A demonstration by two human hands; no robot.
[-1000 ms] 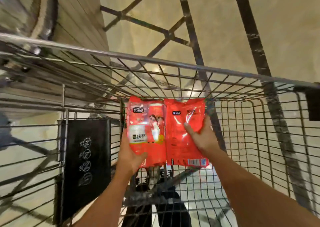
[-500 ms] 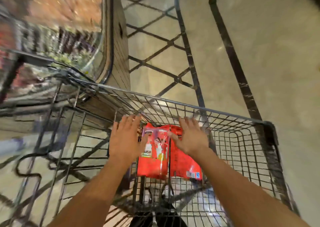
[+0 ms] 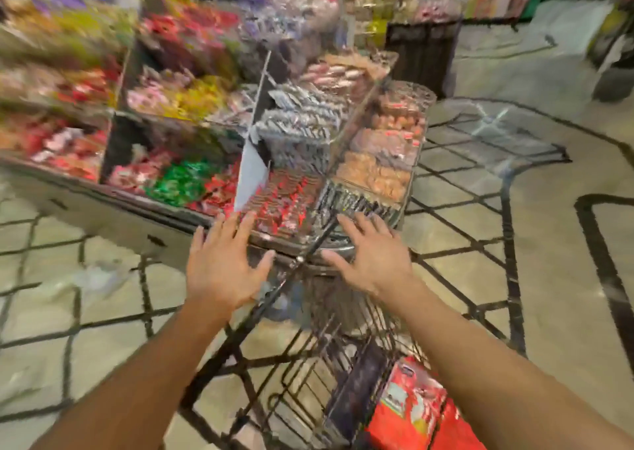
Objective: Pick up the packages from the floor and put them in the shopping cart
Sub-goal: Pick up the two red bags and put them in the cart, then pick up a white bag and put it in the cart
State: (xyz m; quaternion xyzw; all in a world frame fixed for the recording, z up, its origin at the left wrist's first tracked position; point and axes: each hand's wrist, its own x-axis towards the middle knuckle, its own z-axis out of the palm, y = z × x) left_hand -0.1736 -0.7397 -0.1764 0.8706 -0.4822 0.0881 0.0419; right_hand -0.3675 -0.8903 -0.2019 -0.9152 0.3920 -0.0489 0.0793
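In the head view, much blurred, the floor was pale glossy stone [image 3: 535, 230] crossed by thin black inlaid lines in a lattice. The wire-mesh metal shopping cart [image 3: 302, 357] stood on it at lower centre. Inside the cart, toward its near right corner, lay the red glossy snack packages [image 3: 411, 412], side by side. Above the cart's far end the left hand [image 3: 223, 271] and the right hand [image 3: 370, 257] hovered palm-down, fingers spread wide, holding nothing and well apart from the packages. Just beyond the cart stood a tiered display stand of clear bins [image 3: 308, 134] filled with bright wrapped sweets, and further shelves of coloured goods lined the room behind it.
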